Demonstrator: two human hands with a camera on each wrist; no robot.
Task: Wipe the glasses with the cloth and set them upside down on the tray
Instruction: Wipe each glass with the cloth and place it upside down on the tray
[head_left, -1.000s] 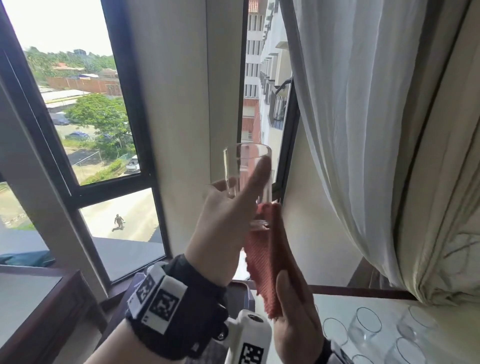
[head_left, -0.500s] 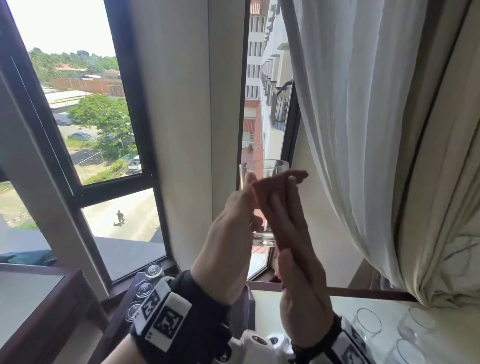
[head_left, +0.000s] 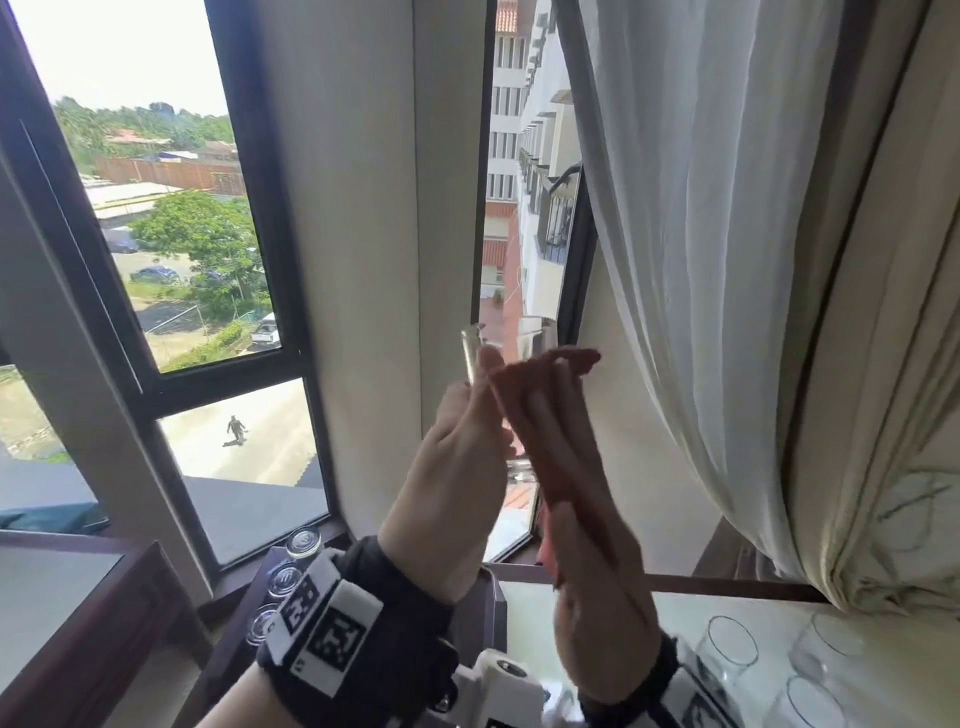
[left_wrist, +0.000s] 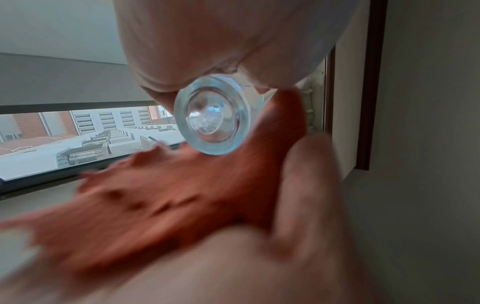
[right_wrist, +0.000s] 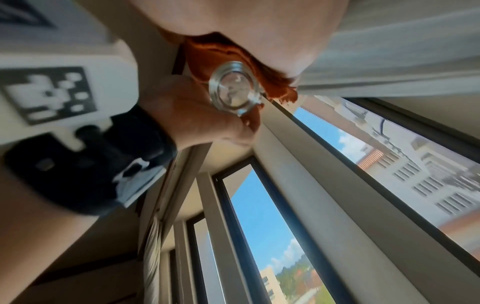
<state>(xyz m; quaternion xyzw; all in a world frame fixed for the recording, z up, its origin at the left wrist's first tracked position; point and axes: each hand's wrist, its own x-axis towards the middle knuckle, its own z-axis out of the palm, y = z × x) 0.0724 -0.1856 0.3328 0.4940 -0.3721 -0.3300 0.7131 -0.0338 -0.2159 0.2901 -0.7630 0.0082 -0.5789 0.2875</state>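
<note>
The tall clear drinking glass (head_left: 470, 358) is held rim-up in mid-air in front of the window, well above the pale glossy worktop (head_left: 597, 618). The left hand (head_left: 457, 478) has its fingers and thumb wrapped round the lower body of the glass; the left wrist view shows the thick round base (left_wrist: 213, 117) projecting free below the grip. The right hand (head_left: 587, 561) lies with straight fingers flat against the glass wall at 3 o'clock, pressing the rust-red woven cloth (head_left: 545, 410) onto it; it clasps nothing.

Risks, as judged:
- The glass is carried by one hand only, high over a hard surface. Sideways pressure from the wiping palm could push it out of that grip; a drop would likely break it.
- The cloth is pinned only by flat pressure; a loose fringe hangs clear in the wrist views, and easing off could let it slide away.
- Clear glasses stand rim-up (head_left: 732, 644) at 4 o'clock on the worktop, and upturned glasses (head_left: 301, 540) at 8 o'clock; a careless descent could strike either group.
- The tray itself is largely hidden behind the wrists, so its free space cannot be confirmed.
</note>
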